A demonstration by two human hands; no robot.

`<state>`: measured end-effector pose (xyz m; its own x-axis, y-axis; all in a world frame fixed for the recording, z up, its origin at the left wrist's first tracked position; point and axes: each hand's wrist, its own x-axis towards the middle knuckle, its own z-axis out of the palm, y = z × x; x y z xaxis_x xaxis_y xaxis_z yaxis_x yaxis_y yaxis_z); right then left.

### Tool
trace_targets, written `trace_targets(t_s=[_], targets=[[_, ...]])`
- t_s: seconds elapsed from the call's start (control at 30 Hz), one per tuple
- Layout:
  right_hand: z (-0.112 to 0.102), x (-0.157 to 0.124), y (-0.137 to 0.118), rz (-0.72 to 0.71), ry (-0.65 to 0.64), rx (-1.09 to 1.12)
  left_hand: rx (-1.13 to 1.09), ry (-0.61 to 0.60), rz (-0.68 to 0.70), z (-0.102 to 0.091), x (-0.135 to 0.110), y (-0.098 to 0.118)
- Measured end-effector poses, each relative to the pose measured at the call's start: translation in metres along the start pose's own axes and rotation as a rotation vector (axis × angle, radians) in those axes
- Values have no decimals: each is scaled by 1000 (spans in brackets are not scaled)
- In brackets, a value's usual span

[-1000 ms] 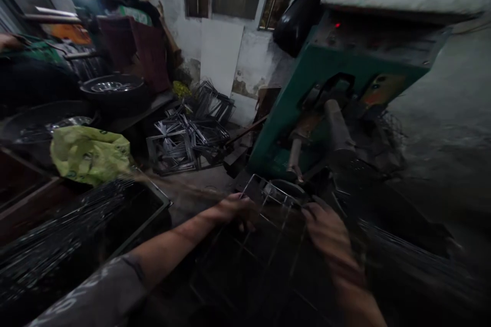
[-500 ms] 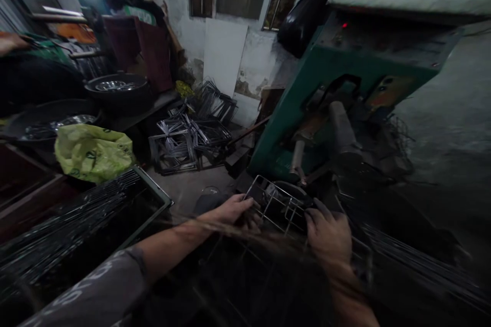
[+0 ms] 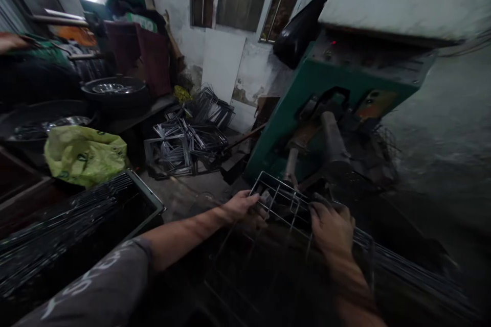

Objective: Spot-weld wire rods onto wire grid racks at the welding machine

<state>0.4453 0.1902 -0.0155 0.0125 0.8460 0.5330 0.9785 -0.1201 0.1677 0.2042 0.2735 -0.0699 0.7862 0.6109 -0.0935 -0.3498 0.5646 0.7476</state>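
A wire rack (image 3: 283, 204) of thin metal rods in a grid spans the space between my two hands, its lower part fading into the dark near my lap. My left hand (image 3: 247, 207) is closed on its left side, thumb on top. On the right, my right hand (image 3: 333, 224) grips the rack by its upper rods, fingers curled and partly hidden. Just beyond the rack stands a green machine (image 3: 284, 107) with two thick metal arms; the lower arm (image 3: 291, 166) ends close behind the rack's far edge.
At left, a metal-framed bin (image 3: 148, 199) holds many wire rods beside a yellow-green bag (image 3: 86, 156). Wire frames (image 3: 184, 135) lie piled on the floor ahead. Dark basins (image 3: 115, 93) hold shiny parts. Another person's hand (image 3: 11, 42) shows at far left. Long rods (image 3: 418, 265) lie at right.
My view has shifted slightly, so the machine appears lower and further left. Both hands keep hold of the wire rack, which shows more clearly now, its far edge raised a little.
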Motion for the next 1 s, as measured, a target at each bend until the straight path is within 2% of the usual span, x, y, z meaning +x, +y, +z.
trace_targets(t_s=[0.33,0.67,0.83,0.9,1.0], targets=[[11,14,11,13,14,-9,-8,-60,36,-1,23,0],[16,17,11,71,-54,-24,-11,-60,39,-2,25,-2],[5,17,7,145,-105,6,4,-66,31,1,23,1],[-4,9,13,191,-74,23,7,-49,28,0,20,2],[-14,-14,34,337,-1,38,-10,19,43,-7,8,3]])
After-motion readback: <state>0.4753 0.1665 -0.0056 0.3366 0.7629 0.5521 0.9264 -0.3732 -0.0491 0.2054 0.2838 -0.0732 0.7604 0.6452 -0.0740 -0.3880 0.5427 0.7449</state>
